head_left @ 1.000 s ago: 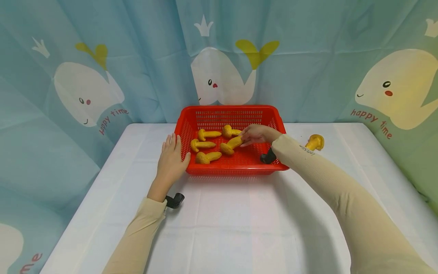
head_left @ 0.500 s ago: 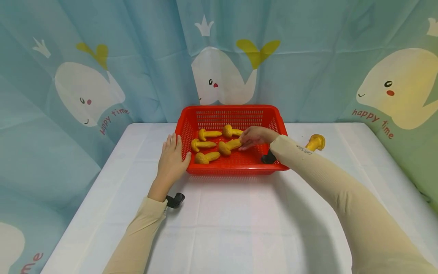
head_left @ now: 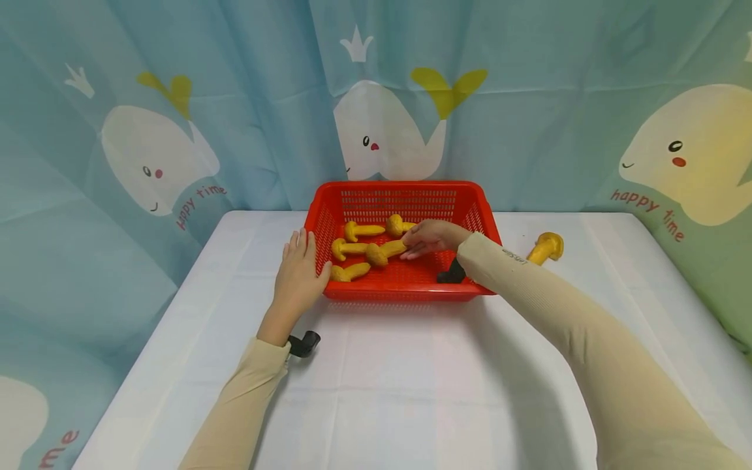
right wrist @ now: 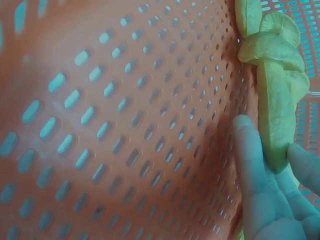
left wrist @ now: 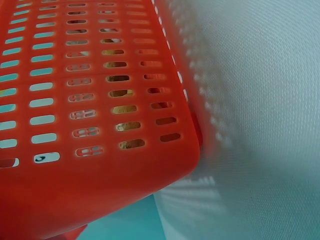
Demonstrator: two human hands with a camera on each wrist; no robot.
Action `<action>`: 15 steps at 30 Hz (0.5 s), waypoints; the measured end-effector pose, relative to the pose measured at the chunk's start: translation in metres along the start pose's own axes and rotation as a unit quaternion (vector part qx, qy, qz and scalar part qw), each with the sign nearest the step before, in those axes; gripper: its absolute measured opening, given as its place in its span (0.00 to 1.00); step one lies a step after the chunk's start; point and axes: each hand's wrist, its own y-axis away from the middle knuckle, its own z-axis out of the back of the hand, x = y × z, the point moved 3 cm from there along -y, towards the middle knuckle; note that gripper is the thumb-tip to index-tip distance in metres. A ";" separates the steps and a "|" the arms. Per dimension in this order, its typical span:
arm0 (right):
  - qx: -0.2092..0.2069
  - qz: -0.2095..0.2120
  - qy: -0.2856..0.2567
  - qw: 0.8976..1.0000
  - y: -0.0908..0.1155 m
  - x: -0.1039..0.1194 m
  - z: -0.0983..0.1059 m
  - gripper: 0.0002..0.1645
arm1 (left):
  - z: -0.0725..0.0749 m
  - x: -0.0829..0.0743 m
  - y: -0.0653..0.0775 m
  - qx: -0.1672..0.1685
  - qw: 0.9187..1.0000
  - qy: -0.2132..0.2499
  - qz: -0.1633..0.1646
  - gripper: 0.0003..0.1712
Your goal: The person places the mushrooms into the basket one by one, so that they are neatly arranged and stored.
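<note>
A red plastic basket [head_left: 405, 287] with slotted walls holds several yellow toy mushrooms. My right hand [head_left: 433, 236] reaches inside it and pinches the stem end of one mushroom [head_left: 377, 254], whose cap points left. In the right wrist view, the thumb lies against that mushroom's stem [right wrist: 275, 110] and other fingers sit beneath it. Close around its cap are a front-left mushroom [head_left: 350, 271], a left one [head_left: 346, 249], a back-left one [head_left: 363, 231] and a back one [head_left: 399, 225]. My left hand [head_left: 296, 274] rests with straight fingers at the basket's left side.
A separate yellow mushroom [head_left: 546, 248] lies on the white tablecloth [head_left: 388, 378] right of the basket, partly behind the right sleeve [head_left: 546, 313]. A blue curtain [head_left: 270, 130] printed with whales hangs right behind the basket.
My right hand has shifted left with the pinched mushroom, bringing its cap nearer the left group. The front-left mushroom has slid slightly left. The left hand stays at the basket's side.
</note>
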 end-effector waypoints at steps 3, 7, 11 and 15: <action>-0.001 0.000 -0.001 1.000 0.001 0.000 0.001 0.10 | 0.000 -0.001 0.000 -0.005 1.000 0.000 -0.002 0.41; -0.003 -0.003 -0.001 1.000 0.002 -0.001 0.002 0.15 | -0.001 -0.001 0.000 -0.012 1.000 0.003 -0.005 0.41; -0.013 -0.013 0.002 1.000 0.005 0.000 0.003 0.20 | -0.001 -0.001 0.000 -0.007 1.000 0.002 -0.002 0.41; -0.032 -0.026 0.003 0.999 0.009 0.000 0.005 0.23 | -0.001 -0.001 0.000 -0.004 1.000 -0.001 0.000 0.41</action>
